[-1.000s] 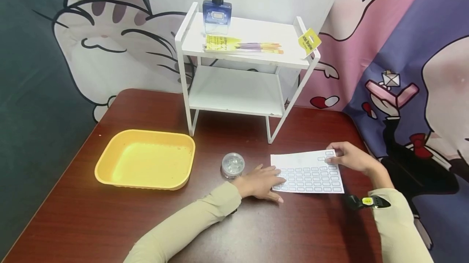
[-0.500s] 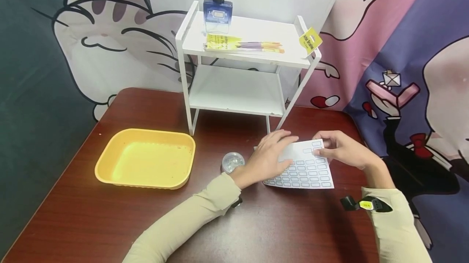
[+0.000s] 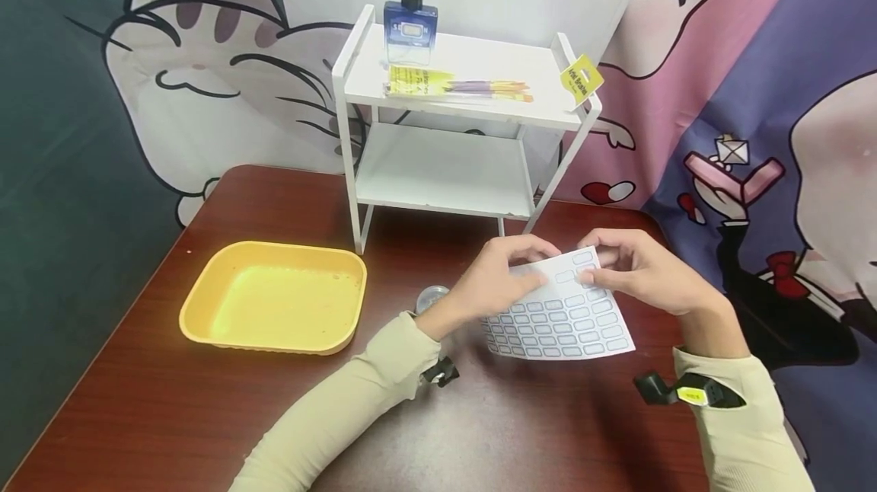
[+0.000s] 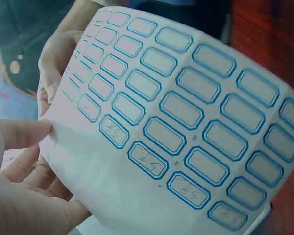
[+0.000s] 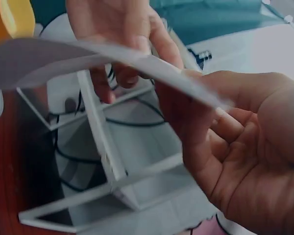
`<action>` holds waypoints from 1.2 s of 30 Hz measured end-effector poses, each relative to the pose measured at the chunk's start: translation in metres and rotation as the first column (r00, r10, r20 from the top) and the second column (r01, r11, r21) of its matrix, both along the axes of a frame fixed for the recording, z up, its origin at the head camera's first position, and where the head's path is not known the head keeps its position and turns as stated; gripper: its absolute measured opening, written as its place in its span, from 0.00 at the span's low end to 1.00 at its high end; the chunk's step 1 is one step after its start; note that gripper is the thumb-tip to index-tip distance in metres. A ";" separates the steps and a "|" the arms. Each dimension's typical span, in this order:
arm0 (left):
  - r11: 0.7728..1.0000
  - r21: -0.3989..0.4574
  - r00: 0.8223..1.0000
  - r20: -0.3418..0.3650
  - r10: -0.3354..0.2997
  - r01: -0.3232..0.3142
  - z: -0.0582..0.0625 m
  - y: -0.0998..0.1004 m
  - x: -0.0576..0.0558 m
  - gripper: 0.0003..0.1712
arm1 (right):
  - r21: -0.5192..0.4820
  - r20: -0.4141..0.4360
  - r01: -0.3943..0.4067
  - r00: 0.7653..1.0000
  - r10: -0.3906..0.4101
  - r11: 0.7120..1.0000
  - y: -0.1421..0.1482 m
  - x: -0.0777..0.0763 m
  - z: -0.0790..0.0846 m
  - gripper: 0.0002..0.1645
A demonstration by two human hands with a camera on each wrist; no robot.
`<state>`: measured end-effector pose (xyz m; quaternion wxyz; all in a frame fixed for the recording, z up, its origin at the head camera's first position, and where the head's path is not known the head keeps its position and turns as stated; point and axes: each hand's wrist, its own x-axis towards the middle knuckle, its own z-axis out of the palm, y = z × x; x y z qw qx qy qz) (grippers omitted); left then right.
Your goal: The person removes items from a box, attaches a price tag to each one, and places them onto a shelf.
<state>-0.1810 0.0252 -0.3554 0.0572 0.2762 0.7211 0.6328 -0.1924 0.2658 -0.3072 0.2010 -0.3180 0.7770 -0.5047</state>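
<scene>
A white sheet of sticker labels [image 3: 558, 328] with blue-bordered boxes is held up over the table, bowed along its length. My right hand [image 3: 644, 275] pinches its upper right corner, thumb in front and fingers behind. At the upper edge my left hand [image 3: 489, 279] grips the sheet between thumb and fingers. In the left wrist view, a few boxes of the label sheet [image 4: 161, 122] carry pencil-like handwriting. The right wrist view catches the sheet nearly edge-on, between both hands. A round clear container [image 3: 432, 296] lies partly hidden behind my left wrist.
A yellow plastic tray [image 3: 274, 247] stands at the left of the brown table [image 3: 205, 416]. Behind the hands rises a white two-tier shelf [image 3: 445, 172]. On its top are a blue perfume bottle [image 3: 411, 23] and a pack of artist brushes [image 3: 455, 86].
The sheet has come up off the table and tilted toward me. My left hand, first flat on its left end, has moved up to grip the upper edge beside my right hand.
</scene>
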 end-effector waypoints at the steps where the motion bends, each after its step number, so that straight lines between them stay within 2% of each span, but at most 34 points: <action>1: 1.000 0.028 1.000 0.014 -0.014 0.013 0.003 -0.002 0.001 0.17 | -0.021 -0.003 -0.001 1.000 0.001 1.000 -0.002 0.001 0.002 0.12; 7: 0.982 0.174 0.993 0.080 -0.083 0.068 0.014 -0.013 0.006 0.19 | -0.176 0.038 0.000 0.999 0.006 0.984 -0.016 0.009 0.008 0.17; 12: 0.971 0.231 0.988 0.124 -0.089 0.058 0.017 -0.019 0.009 0.21 | -0.240 0.076 0.010 0.997 0.009 0.971 -0.024 0.012 0.010 0.19; 19: 0.975 0.220 0.988 0.134 -0.071 0.040 0.016 -0.026 0.007 0.22 | -0.214 -0.014 -0.011 1.000 0.008 0.977 -0.027 0.014 0.014 0.23; 28: 0.977 0.197 0.986 0.135 -0.102 0.075 0.019 -0.035 0.003 0.25 | -0.151 -0.174 -0.001 0.984 -0.026 0.989 -0.020 0.026 0.016 0.42; 32: 0.977 0.196 0.986 0.133 -0.106 0.078 0.020 -0.038 0.002 0.27 | -0.123 -0.199 0.015 0.979 -0.039 0.992 -0.019 0.031 0.015 0.39; 36: 0.980 0.170 0.991 0.075 -0.114 0.100 0.020 -0.041 0.000 0.30 | -0.134 -0.222 0.017 0.974 -0.047 0.991 -0.022 0.032 0.013 0.35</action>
